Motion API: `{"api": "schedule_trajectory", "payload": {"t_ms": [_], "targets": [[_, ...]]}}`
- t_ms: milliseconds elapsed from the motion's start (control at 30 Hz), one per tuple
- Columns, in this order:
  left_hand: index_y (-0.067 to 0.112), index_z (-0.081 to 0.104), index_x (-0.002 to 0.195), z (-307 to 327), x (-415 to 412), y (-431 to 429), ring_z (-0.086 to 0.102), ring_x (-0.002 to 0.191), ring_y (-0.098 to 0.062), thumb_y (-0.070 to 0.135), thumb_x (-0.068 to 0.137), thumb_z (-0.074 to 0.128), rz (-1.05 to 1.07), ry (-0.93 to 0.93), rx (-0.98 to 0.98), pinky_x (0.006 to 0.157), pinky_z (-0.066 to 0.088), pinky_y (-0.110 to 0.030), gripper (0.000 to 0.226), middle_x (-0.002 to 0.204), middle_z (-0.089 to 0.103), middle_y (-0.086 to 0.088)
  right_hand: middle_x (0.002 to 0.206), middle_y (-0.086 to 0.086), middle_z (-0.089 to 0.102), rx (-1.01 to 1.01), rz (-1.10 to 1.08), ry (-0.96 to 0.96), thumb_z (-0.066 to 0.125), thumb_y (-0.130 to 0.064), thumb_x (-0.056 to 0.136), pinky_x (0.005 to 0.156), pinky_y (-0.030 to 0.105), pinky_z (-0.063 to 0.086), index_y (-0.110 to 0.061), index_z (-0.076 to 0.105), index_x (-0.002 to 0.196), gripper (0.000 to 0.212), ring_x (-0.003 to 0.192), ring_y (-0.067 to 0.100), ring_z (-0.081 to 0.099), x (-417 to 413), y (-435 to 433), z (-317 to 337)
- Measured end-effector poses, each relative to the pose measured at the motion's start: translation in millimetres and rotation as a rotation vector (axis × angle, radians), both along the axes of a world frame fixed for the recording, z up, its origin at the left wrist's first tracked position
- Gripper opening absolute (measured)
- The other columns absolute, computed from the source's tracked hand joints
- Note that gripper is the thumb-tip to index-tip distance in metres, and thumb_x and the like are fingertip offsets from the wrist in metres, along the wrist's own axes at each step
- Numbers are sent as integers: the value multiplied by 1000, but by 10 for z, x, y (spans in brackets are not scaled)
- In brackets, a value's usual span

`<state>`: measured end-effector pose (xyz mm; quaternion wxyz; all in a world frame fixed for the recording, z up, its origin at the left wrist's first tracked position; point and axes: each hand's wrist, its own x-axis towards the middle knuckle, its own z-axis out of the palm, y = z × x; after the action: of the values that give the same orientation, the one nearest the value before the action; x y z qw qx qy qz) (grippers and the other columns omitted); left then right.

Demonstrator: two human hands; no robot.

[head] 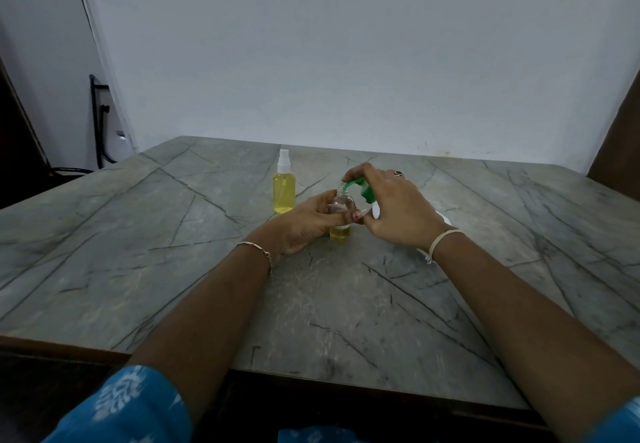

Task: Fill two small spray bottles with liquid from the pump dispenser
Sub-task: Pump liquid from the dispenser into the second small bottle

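A small clear spray bottle (341, 231), uncapped, stands on the grey stone table (173, 234) with a little yellow liquid at its bottom. My left hand (304, 226) grips its side. My right hand (394, 210) lies over the green pump head (356, 186) of the dispenser, whose spout sits at the bottle's open neck. The dispenser's white body is mostly hidden behind my right hand. A second spray bottle (284, 188), full of yellow liquid and fitted with a white spray cap, stands upright to the left, apart from both hands.
A white wall rises behind the table's far edge. A dark stand with cables (100, 120) is off the table at the far left. The table's dark wooden front edge (311, 383) runs close to my body.
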<state>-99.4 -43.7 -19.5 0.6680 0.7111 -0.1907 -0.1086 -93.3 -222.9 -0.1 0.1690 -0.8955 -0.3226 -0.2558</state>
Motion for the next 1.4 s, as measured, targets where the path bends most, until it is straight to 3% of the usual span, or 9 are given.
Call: {"api": "schedule_trajectory", "payload": {"t_ms": [167, 333, 500, 633, 767, 900, 1033, 1267, 1400], "targets": [[18, 60, 111, -11, 9, 9, 58, 117, -20, 27, 71, 73, 11, 6, -15, 112, 37, -44, 43, 109, 69, -1, 120, -1, 62, -30, -24, 2, 69, -24, 75, 88, 46, 50, -37, 36, 129, 65, 98, 20, 57, -14, -20, -11], [10, 50, 132, -2, 4, 0, 57, 122, -18, 35, 72, 77, 43, 22, -2, 112, 37, -43, 71, 121, 67, -2, 119, 0, 61, -40, -20, 27, 65, -24, 74, 89, 47, 49, -37, 35, 131, 66, 97, 19, 56, -41, -46, 1], [21, 58, 116, 35, -25, -22, 60, 117, -16, 33, 83, 66, 44, 36, -12, 109, 42, -39, 36, 116, 68, 0, 117, 0, 62, -30, -26, 9, 64, -21, 73, 89, 49, 49, -37, 35, 126, 63, 100, 23, 56, -29, -14, -2], [16, 56, 120, 28, -26, -22, 60, 118, -18, 35, 79, 67, 64, 42, -31, 107, 43, -39, 46, 119, 67, -3, 116, 1, 62, -29, -41, -6, 65, -19, 74, 89, 49, 49, -35, 36, 125, 61, 101, 24, 56, -23, 9, -4], [14, 56, 120, 29, -14, -32, 62, 115, -18, 25, 90, 61, 56, 51, -57, 105, 46, -38, 32, 115, 68, -2, 111, 1, 62, -44, -55, -4, 67, -25, 75, 88, 47, 49, -38, 34, 130, 65, 98, 22, 56, -31, -10, -10], [6, 45, 135, 39, -27, -39, 65, 111, -15, 24, 91, 61, 67, 67, -65, 102, 47, -36, 51, 112, 69, -1, 111, 1, 62, -48, -55, 14, 64, -25, 75, 89, 46, 48, -37, 35, 133, 66, 99, 23, 55, -57, -25, -3], [16, 57, 118, 38, -24, -35, 64, 113, -16, 26, 92, 59, 69, 64, -47, 106, 45, -39, 28, 110, 70, 0, 114, 0, 63, -39, -52, 10, 62, -26, 74, 89, 48, 48, -37, 36, 129, 63, 99, 23, 56, -51, -16, 1], [13, 54, 127, 30, -16, -34, 61, 118, -19, 34, 81, 65, 71, 57, -41, 107, 44, -42, 52, 124, 65, -6, 113, 1, 62, -42, -80, -28, 67, -22, 74, 89, 48, 48, -34, 37, 128, 63, 100, 24, 56, -51, 21, -10], [11, 51, 129, 35, -8, -35, 63, 114, -17, 27, 91, 61, 68, 68, -48, 106, 45, -41, 43, 117, 68, -3, 109, 1, 61, -60, -83, -20, 66, -23, 76, 88, 44, 47, -36, 36, 134, 67, 99, 23, 54, -79, -13, -6]]}}
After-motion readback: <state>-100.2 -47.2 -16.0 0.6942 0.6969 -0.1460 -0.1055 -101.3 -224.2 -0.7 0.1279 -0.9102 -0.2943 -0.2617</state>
